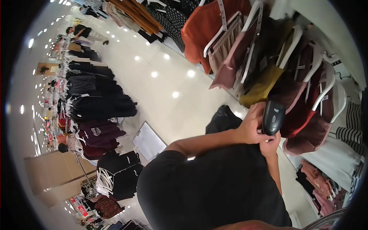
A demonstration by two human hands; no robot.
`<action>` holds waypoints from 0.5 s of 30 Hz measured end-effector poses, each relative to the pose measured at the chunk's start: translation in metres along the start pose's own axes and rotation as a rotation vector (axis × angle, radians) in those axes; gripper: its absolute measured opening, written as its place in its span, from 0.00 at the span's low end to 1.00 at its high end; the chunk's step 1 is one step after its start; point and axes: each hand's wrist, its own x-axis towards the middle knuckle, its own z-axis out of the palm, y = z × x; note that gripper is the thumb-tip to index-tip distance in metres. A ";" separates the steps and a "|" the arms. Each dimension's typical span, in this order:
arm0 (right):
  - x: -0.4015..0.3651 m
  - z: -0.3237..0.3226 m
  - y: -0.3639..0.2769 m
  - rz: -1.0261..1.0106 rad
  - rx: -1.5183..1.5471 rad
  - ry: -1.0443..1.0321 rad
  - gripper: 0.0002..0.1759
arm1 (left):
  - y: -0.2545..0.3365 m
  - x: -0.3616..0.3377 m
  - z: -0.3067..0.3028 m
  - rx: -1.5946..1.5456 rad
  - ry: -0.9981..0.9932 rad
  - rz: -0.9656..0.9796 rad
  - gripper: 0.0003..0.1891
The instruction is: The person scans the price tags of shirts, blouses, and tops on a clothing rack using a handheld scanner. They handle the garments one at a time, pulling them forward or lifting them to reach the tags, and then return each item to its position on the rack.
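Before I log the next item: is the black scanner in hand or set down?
In hand: the scanner sits in the left hand, right hand touching its lower end.

Rack side: hanging garments [276, 82] on white hangers [320, 94] are packed tight, with no gap showing between them.
At the rack: the scanner [273, 117], in the grip of the left hand [251, 126], sits just before the clothes; the right hand [270, 147] touches beneath it.
Aisle: the shiny floor [165, 88] lies wide open.
Across the aisle: dark clothes racks [96, 99] form a wall; a white sign board [148, 142] stands near them.
Near side: the black shirt [214, 188] fills the room under the arms.
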 end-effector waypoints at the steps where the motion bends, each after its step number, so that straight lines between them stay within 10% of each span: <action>1: 0.004 0.011 -0.007 -0.003 -0.005 0.038 0.19 | -0.003 0.000 -0.009 -0.003 -0.063 -0.007 0.33; 15: -0.010 0.101 -0.031 0.276 0.196 0.409 0.14 | -0.039 -0.012 -0.086 -0.325 -0.314 0.027 0.15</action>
